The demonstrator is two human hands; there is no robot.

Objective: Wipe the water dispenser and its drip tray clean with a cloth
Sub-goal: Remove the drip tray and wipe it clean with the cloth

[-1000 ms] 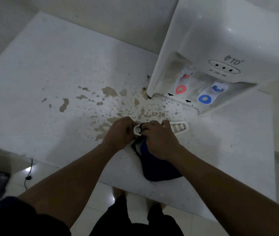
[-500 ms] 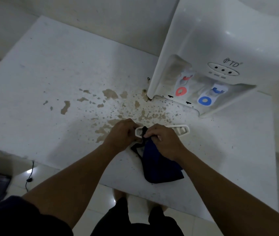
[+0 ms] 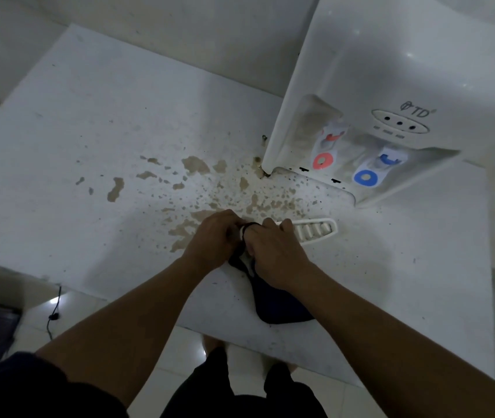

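On the table [image 3: 95, 122], two hands work one cloth [image 3: 273, 303].

White surface [image 3: 59, 140] blotched with brown stains [image 3: 198, 188]; black cable [image 3: 54, 309] dangling over glossy floor tiles [image 3: 180, 342] near left.

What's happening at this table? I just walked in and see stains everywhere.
A person is cleaning the drip tray, which lies on the white table in front of the water dispenser. The left hand grips the tray's end while the right hand works a dark blue cloth on it. Brown stains remain on the table.
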